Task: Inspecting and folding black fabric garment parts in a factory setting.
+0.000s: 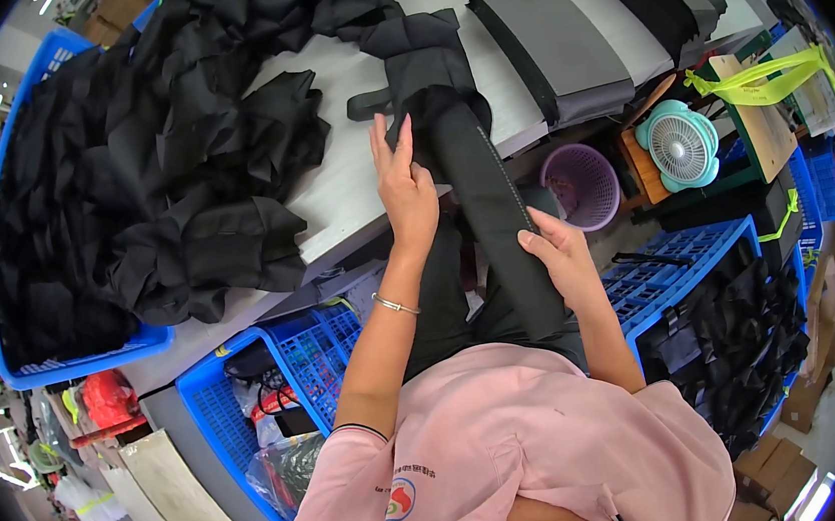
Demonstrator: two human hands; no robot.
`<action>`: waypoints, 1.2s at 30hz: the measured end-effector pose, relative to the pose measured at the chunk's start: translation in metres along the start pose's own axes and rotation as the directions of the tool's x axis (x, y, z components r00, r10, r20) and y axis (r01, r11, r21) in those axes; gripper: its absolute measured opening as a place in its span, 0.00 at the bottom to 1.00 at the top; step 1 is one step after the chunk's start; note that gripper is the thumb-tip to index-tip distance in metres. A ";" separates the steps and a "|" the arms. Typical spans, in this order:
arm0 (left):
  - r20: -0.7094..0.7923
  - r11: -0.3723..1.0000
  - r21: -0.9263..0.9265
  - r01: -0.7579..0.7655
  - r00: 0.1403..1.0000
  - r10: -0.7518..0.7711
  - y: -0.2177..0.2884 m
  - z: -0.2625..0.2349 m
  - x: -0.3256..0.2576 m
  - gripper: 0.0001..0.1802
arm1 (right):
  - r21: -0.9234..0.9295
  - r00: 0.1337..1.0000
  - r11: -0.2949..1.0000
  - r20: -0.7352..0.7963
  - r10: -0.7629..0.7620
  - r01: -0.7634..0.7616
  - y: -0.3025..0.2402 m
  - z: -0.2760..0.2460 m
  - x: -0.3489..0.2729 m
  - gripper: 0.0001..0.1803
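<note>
A long black fabric piece [488, 203] with a line of light stitching along one edge runs from the table down toward my lap. My right hand [561, 249] pinches its right edge near the lower end, thumb on top. My left hand [406, 193] is raised at its left side, fingers stretched out and holding nothing. Whether its fingertips touch the cloth I cannot tell. The upper part of the piece lies folded on the pale table [330, 184], with a small black strap [368, 104] sticking out to the left.
Heaped black cloth [156, 155] fills a blue crate [86, 368] at left. Stacks of grey-black panels [557, 41] stand at the back right. Nearby are a purple basket [610, 210], a teal fan [680, 145], a blue crate of bags [293, 373] and a blue crate with black pieces [714, 257].
</note>
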State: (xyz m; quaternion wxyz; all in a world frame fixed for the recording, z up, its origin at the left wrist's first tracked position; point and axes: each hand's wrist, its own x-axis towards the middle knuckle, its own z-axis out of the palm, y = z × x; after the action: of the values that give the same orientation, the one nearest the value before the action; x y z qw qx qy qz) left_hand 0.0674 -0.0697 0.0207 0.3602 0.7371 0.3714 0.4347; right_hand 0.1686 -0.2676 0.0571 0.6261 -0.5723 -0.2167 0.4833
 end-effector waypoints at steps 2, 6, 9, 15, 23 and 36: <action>0.014 0.992 -0.025 -0.124 0.992 0.125 0.009 -0.002 -0.001 0.41 | -0.338 0.987 0.933 -0.055 -0.149 0.122 -0.002 0.004 -0.008 0.24; 0.181 0.951 0.072 -0.301 0.942 0.284 0.032 0.000 -0.011 0.42 | -0.903 0.896 0.350 0.077 -0.438 0.249 -0.003 0.016 -0.020 0.23; 0.313 0.911 -0.014 -0.412 0.864 0.396 0.051 0.003 -0.031 0.30 | -0.934 0.885 0.295 0.046 -0.464 0.203 0.008 0.017 -0.002 0.17; 0.415 0.871 -0.130 -0.473 0.772 0.481 0.069 -0.021 -0.072 0.27 | -0.833 0.702 0.259 0.200 -0.683 0.489 0.039 -0.010 0.052 0.15; 0.214 0.969 -0.093 -0.227 0.946 0.243 0.063 -0.057 -0.094 0.49 | 0.285 0.970 0.947 -0.228 -0.085 0.150 0.009 0.027 0.052 0.24; -0.077 0.981 -0.173 -0.091 0.994 0.079 0.088 -0.038 -0.085 0.36 | 0.497 0.981 0.863 -0.194 0.008 0.091 0.007 0.045 0.037 0.21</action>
State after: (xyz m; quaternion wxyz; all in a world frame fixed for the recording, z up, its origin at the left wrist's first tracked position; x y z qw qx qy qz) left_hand 0.0240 -0.1759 0.0774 0.3920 0.7019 0.3120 0.5064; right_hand 0.1448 -0.2142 0.0516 0.7816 -0.4278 -0.0347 0.4526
